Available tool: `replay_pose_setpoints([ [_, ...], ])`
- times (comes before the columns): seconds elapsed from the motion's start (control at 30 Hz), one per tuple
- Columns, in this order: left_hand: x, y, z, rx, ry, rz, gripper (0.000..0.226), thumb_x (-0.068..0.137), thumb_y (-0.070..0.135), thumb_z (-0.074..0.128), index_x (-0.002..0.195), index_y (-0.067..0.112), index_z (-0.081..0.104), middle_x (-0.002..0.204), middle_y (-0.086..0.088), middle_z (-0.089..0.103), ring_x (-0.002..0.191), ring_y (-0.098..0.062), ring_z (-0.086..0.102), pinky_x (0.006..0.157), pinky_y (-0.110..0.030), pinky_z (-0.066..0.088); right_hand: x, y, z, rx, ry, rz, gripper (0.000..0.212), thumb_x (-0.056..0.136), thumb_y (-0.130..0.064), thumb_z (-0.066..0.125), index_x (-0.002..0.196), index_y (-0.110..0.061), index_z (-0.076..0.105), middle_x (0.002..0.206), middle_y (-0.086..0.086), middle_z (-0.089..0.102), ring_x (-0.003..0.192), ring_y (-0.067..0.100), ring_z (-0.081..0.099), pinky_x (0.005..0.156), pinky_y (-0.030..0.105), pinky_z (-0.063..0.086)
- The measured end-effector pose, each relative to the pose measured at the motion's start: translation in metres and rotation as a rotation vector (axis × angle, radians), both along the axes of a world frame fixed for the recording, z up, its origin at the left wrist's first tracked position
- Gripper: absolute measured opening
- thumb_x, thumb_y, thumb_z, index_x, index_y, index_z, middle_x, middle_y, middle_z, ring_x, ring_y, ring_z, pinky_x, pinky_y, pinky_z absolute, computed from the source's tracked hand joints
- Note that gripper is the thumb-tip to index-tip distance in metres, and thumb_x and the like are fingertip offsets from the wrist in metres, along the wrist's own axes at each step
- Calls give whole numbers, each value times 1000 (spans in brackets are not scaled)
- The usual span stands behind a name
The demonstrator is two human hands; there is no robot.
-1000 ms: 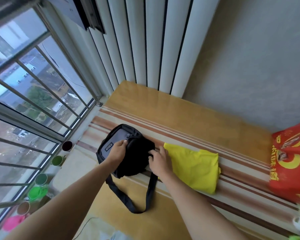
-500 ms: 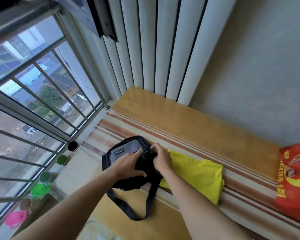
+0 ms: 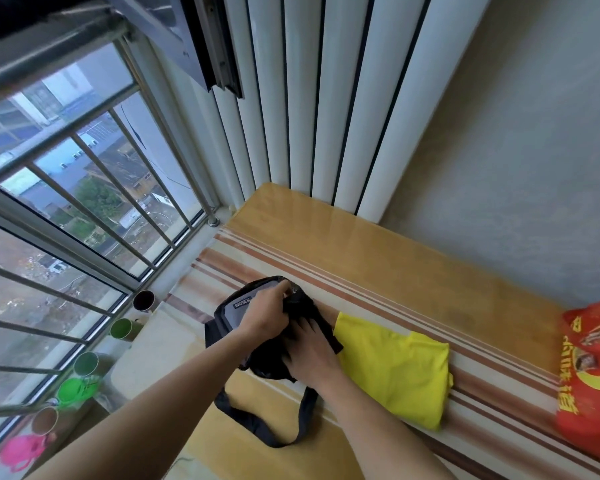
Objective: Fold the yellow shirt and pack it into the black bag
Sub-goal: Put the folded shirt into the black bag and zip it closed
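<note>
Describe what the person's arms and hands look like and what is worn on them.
Both forearms are bare all the way to the bottom edge of the view: no sleeves or cuffs show. The left hand and the right hand wear no gloves, and no watch, bracelet or ring is visible on either wrist or hand. No markings show.

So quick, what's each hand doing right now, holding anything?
Left hand: fingers curled, gripping the top edge of the black bag.
Right hand: on the bag's black fabric, fingers spread; whether it grips cannot be told.
</note>
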State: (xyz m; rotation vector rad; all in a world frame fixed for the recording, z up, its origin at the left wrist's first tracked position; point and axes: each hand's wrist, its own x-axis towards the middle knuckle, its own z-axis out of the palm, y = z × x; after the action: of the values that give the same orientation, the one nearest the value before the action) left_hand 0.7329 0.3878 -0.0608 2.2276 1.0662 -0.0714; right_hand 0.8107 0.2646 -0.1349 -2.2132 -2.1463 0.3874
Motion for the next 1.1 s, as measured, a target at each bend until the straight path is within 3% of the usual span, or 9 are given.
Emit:
replay_pose_setpoints([
  [0.07,-2,0,-8,17,19,-43,38,72,-2,50,99,25,46,92,-5,61,78,-28,57,62,-50,54,0,2,-11,-268,45,-13,51,98,-42,32,138,-20,52,132,10,60,119,32,52,106,48,40],
  [0.13,0,4,-6,65,-19,9,34,70,-5,50,91,21,49,88,-3,59,76,-27,54,61,-47,52,3,2,-18,-355,16,41,51,100,-41,25,141,-20,48,135,11,57,119,33,49,105,47,38],
  [0.33,13,17,7,215,-120,230,31,66,-6,51,86,18,52,86,-2,53,73,-26,50,56,-38,46,8,0,-25,-326,-136,139,48,99,-25,45,146,-20,45,145,8,49,135,34,39,118,46,23],
  [0.5,16,9,-12,-178,-26,124,27,75,10,63,99,17,54,84,-5,62,73,-25,59,53,-32,41,28,-15,-3,-2,53,73,23,94,-16,47,107,-14,66,100,8,67,93,29,62,80,39,50],
  [0.63,16,-11,-32,-298,56,54,42,76,18,72,112,14,51,94,-5,63,76,-20,59,57,-28,41,70,-52,17,324,-21,-400,25,84,-8,50,107,-12,58,110,7,55,97,25,52,79,36,49],
  [0.73,18,-33,-48,-271,126,44,43,76,19,73,109,13,46,100,-5,59,83,-21,56,64,-34,46,105,-89,11,230,16,-934,29,80,-15,64,105,-7,54,110,14,51,101,36,51,76,45,49],
  [0.87,27,-67,-62,-63,239,97,52,76,29,69,115,13,38,119,-13,46,102,-36,52,78,-46,48,131,-149,-1,-81,262,-1462,68,79,-40,76,121,3,47,122,28,49,113,45,50,87,51,48],
  [1.0,52,-114,-55,447,67,-184,50,66,34,62,112,19,47,109,-6,43,100,-31,44,80,-43,38,131,-178,-7,-140,402,-1559,83,77,-55,75,127,2,40,127,27,53,114,45,57,84,49,50],
  [1.1,69,-146,-67,371,-61,-526,40,69,18,56,109,23,57,106,-1,52,98,-28,53,75,-40,44,131,-178,-10,-127,494,-1587,96,71,-58,80,131,4,37,129,26,57,113,43,60,81,44,50],
])
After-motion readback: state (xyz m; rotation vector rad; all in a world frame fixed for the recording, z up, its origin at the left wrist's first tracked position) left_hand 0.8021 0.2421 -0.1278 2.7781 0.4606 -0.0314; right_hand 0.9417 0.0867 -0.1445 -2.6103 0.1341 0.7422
